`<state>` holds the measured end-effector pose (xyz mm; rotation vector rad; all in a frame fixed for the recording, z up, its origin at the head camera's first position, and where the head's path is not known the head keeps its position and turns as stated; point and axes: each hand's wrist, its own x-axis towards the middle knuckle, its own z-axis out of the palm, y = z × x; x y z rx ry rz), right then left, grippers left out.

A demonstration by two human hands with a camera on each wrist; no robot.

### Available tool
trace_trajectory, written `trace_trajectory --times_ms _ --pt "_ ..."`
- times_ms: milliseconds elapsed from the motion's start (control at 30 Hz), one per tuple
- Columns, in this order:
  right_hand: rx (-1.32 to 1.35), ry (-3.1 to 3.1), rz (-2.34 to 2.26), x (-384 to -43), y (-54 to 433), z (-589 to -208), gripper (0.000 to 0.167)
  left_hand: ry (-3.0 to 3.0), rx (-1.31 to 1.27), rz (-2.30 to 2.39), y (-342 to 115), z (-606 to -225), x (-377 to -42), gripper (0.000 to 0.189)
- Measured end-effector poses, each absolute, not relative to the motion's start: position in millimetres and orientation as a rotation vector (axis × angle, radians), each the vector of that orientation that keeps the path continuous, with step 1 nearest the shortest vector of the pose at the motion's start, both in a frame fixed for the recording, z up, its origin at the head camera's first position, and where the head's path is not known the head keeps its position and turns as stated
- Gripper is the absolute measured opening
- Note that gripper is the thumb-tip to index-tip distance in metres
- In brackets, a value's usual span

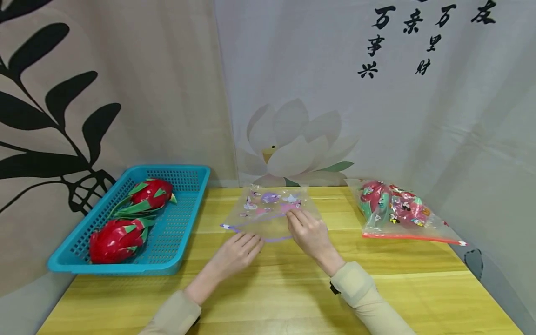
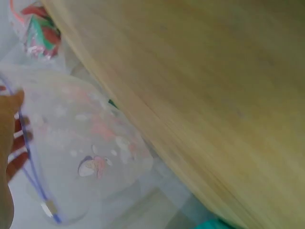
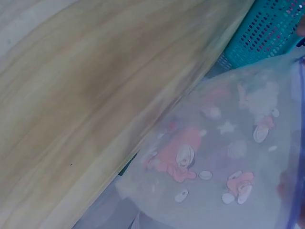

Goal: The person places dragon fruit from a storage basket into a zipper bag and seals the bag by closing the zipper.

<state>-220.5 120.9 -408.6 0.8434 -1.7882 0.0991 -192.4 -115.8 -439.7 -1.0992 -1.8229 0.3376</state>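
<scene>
A clear zip bag (image 1: pixel 268 214) printed with pink and purple cartoon figures is between my two hands, its purple-edged mouth parted toward me. At its left corner is a white slider (image 2: pixel 48 208). My left hand (image 1: pixel 239 253) pinches the near rim, thumb on one side and fingertips on the other in the left wrist view. My right hand (image 1: pixel 309 232) grips the mouth at the right, fingers bent over it; in the right wrist view its fingertips show only faintly through the film. I see no contents in this bag.
To the left, a blue plastic basket (image 1: pixel 190 200) holds two red dragon fruits (image 1: pixel 117 241) with green tips. A second zip bag (image 1: pixel 402 211) with a red zip strip, filled with similar red and green fruit, lies at the right. A printed curtain (image 1: pixel 293 70) hangs behind the wooden table (image 1: pixel 293 298).
</scene>
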Motion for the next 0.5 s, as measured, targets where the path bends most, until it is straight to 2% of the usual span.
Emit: trace_trajectory --times_ms 133,233,333,400,500 --pt "0.848 -1.787 0.080 -220 123 -408 0.026 -1.893 -1.025 0.346 -113 -439 -196 0.029" --pt "0.888 -1.816 0.042 -217 124 -410 0.029 -1.907 -0.995 0.334 -111 -437 -200 0.041" --pt "0.934 -1.890 0.017 -213 125 -411 0.019 -1.903 -0.966 0.317 -112 -434 -203 0.054" --pt "0.932 -1.957 0.021 -211 126 -413 0.012 -1.907 -0.943 0.302 -112 -432 -203 0.051" --pt "0.876 -2.024 0.049 -211 127 -413 0.014 -1.929 -0.928 0.290 -112 -430 -202 0.039"
